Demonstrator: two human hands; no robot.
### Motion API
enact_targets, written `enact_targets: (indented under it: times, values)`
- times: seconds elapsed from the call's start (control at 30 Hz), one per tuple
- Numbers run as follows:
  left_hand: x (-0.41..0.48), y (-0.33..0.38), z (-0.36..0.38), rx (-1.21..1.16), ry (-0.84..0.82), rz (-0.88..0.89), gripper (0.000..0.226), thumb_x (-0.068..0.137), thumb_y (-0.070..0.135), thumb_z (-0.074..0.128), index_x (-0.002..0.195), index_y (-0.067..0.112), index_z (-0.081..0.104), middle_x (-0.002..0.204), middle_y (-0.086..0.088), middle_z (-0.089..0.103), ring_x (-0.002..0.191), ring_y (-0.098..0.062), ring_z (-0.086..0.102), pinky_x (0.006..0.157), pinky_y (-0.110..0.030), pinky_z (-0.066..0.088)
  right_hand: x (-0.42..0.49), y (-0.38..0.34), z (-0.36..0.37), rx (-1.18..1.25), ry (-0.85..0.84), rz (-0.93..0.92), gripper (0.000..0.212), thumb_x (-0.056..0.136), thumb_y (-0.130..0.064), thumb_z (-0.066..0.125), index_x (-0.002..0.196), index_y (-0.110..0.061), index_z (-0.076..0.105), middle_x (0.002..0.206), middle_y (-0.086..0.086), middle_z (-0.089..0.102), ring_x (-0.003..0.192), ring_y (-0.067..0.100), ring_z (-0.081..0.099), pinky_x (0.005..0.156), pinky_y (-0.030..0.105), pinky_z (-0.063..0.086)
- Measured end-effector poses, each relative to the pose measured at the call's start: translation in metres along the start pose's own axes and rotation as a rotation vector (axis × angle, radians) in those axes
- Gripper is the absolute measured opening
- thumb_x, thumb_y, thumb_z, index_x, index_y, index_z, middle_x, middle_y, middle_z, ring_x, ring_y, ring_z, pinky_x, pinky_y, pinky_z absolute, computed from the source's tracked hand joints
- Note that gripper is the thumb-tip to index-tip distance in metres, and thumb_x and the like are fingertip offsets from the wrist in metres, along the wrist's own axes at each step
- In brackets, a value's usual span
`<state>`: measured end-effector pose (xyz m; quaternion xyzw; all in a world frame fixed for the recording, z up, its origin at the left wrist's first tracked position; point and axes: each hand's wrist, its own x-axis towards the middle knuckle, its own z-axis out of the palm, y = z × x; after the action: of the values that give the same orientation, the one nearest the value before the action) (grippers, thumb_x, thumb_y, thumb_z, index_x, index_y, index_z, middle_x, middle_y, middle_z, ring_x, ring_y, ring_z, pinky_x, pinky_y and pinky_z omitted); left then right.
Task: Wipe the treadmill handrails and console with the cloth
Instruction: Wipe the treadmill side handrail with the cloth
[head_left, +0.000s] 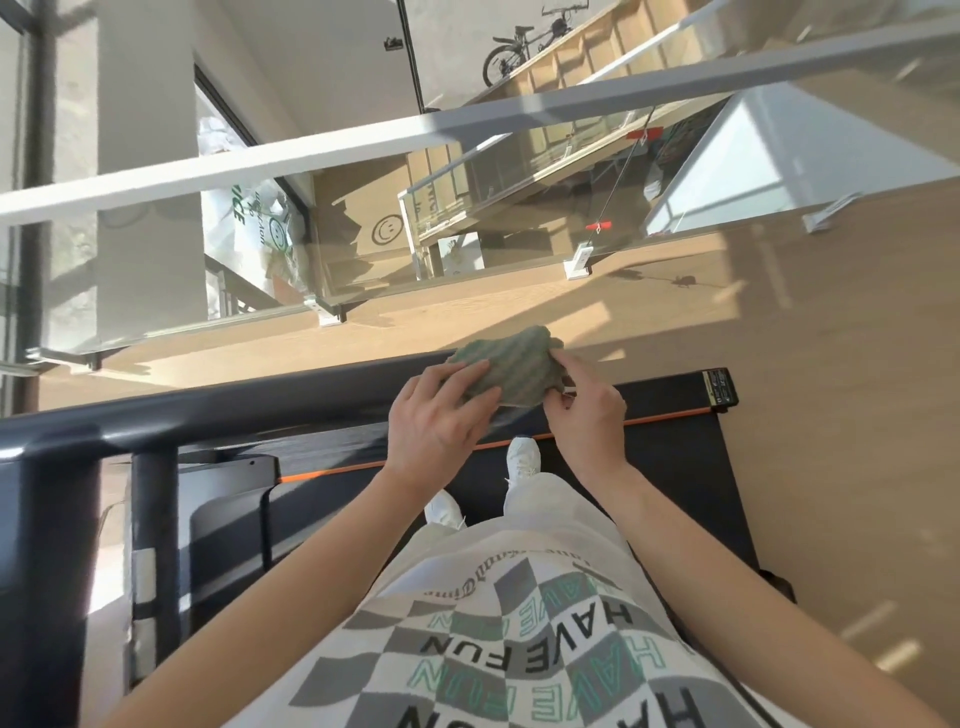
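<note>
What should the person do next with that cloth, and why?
Probably press the cloth onto the handrail and slide it left: the left hand and right hand hold it bunched at the rail's right end, and the rail runs on leftward.

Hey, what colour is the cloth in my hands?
The cloth is muted grey-green with wavy ridged stripes, shown best in the head view.
</note>
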<state>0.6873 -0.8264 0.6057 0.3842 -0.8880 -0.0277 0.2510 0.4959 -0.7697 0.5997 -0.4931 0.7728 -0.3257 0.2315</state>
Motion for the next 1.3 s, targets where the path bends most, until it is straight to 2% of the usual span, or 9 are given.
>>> enact_targets:
  times: [0.23,0.53,0.67,0.73,0.8,0.87,1.0,1.17,1.3]
  values:
    - [-0.03,-0.035,-0.022,0.022,0.089,-0.078,0.005,0.091,0.017,0.077,0.086,0.017,0.078,0.094,-0.005,0.073,0.076,-0.028,0.06,0.061,-0.035,0.051,-0.019,-0.033,0.026,-0.179,0.135,-0.232,0.039,0.074,0.003,0.08,0.111,-0.005,0.069,0.105,0.012,0.057,0.096,0.027,0.057,0.076,0.038,0.057]
    - [-0.094,-0.091,-0.046,0.028,0.091,-0.256,0.007,0.088,0.01,0.076,0.084,0.015,0.079,0.083,-0.005,0.067,0.068,-0.026,0.058,0.046,-0.035,0.047,-0.024,-0.077,0.082,-0.374,0.046,-0.559,0.042,0.081,-0.007,0.078,0.122,-0.006,0.069,0.109,0.012,0.063,0.097,0.029,0.055,0.08,0.04,0.057]
    - [-0.117,-0.102,-0.058,0.068,0.167,-0.469,0.008,0.086,0.015,0.078,0.08,0.018,0.081,0.078,-0.001,0.069,0.067,-0.022,0.06,0.049,-0.022,0.03,-0.026,-0.107,0.104,-0.411,-0.02,-0.664,0.044,0.078,-0.008,0.08,0.121,-0.007,0.07,0.109,0.012,0.064,0.099,0.029,0.056,0.084,0.039,0.057]
    - [-0.123,-0.1,-0.062,0.048,0.183,-0.647,0.002,0.083,0.016,0.082,0.081,0.017,0.082,0.081,0.0,0.072,0.072,-0.023,0.062,0.052,-0.023,0.033,-0.027,-0.121,0.115,-0.393,-0.062,-0.701,0.043,0.078,-0.007,0.08,0.12,-0.006,0.07,0.109,0.012,0.064,0.1,0.029,0.057,0.084,0.04,0.057]
    - [-0.125,-0.095,-0.068,-0.081,0.176,-0.904,0.005,0.084,0.02,0.082,0.087,0.017,0.083,0.09,0.0,0.075,0.08,-0.022,0.064,0.059,-0.031,0.048,-0.027,-0.131,0.123,-0.347,-0.106,-0.736,0.04,0.077,-0.005,0.081,0.117,-0.004,0.071,0.108,0.011,0.065,0.098,0.029,0.057,0.083,0.04,0.057]
    - [-0.122,-0.087,-0.073,-0.356,0.153,-1.212,0.018,0.086,0.031,0.078,0.097,0.018,0.081,0.098,0.002,0.075,0.087,-0.016,0.067,0.078,-0.035,0.055,-0.028,-0.139,0.129,-0.286,-0.155,-0.762,0.036,0.076,-0.002,0.081,0.111,-0.003,0.072,0.105,0.011,0.065,0.097,0.029,0.058,0.081,0.039,0.057]
    - [-0.101,-0.064,-0.081,-0.914,0.38,-1.611,0.036,0.079,0.035,0.086,0.106,0.018,0.07,0.099,0.005,0.072,0.092,-0.008,0.068,0.081,-0.024,0.054,-0.025,-0.147,0.128,-0.228,-0.254,-0.742,0.038,0.077,-0.004,0.082,0.114,-0.004,0.072,0.108,0.01,0.065,0.101,0.026,0.058,0.084,0.037,0.057]
    - [-0.083,-0.055,-0.069,-1.138,0.538,-1.715,0.041,0.078,0.025,0.088,0.106,0.02,0.058,0.103,-0.003,0.071,0.093,-0.016,0.071,0.083,-0.031,0.059,-0.022,-0.149,0.115,-0.183,-0.409,-0.718,0.055,0.075,0.001,0.079,0.127,-0.009,0.067,0.12,0.004,0.066,0.109,0.021,0.056,0.098,0.033,0.051]
    - [-0.088,-0.05,-0.073,-1.099,0.526,-1.71,0.018,0.087,0.026,0.08,0.095,0.017,0.067,0.093,0.001,0.073,0.087,-0.013,0.07,0.077,-0.027,0.056,-0.018,-0.15,0.099,-0.131,-0.419,-0.671,0.051,0.079,0.001,0.074,0.127,-0.012,0.068,0.124,0.001,0.067,0.113,0.019,0.057,0.103,0.027,0.047]
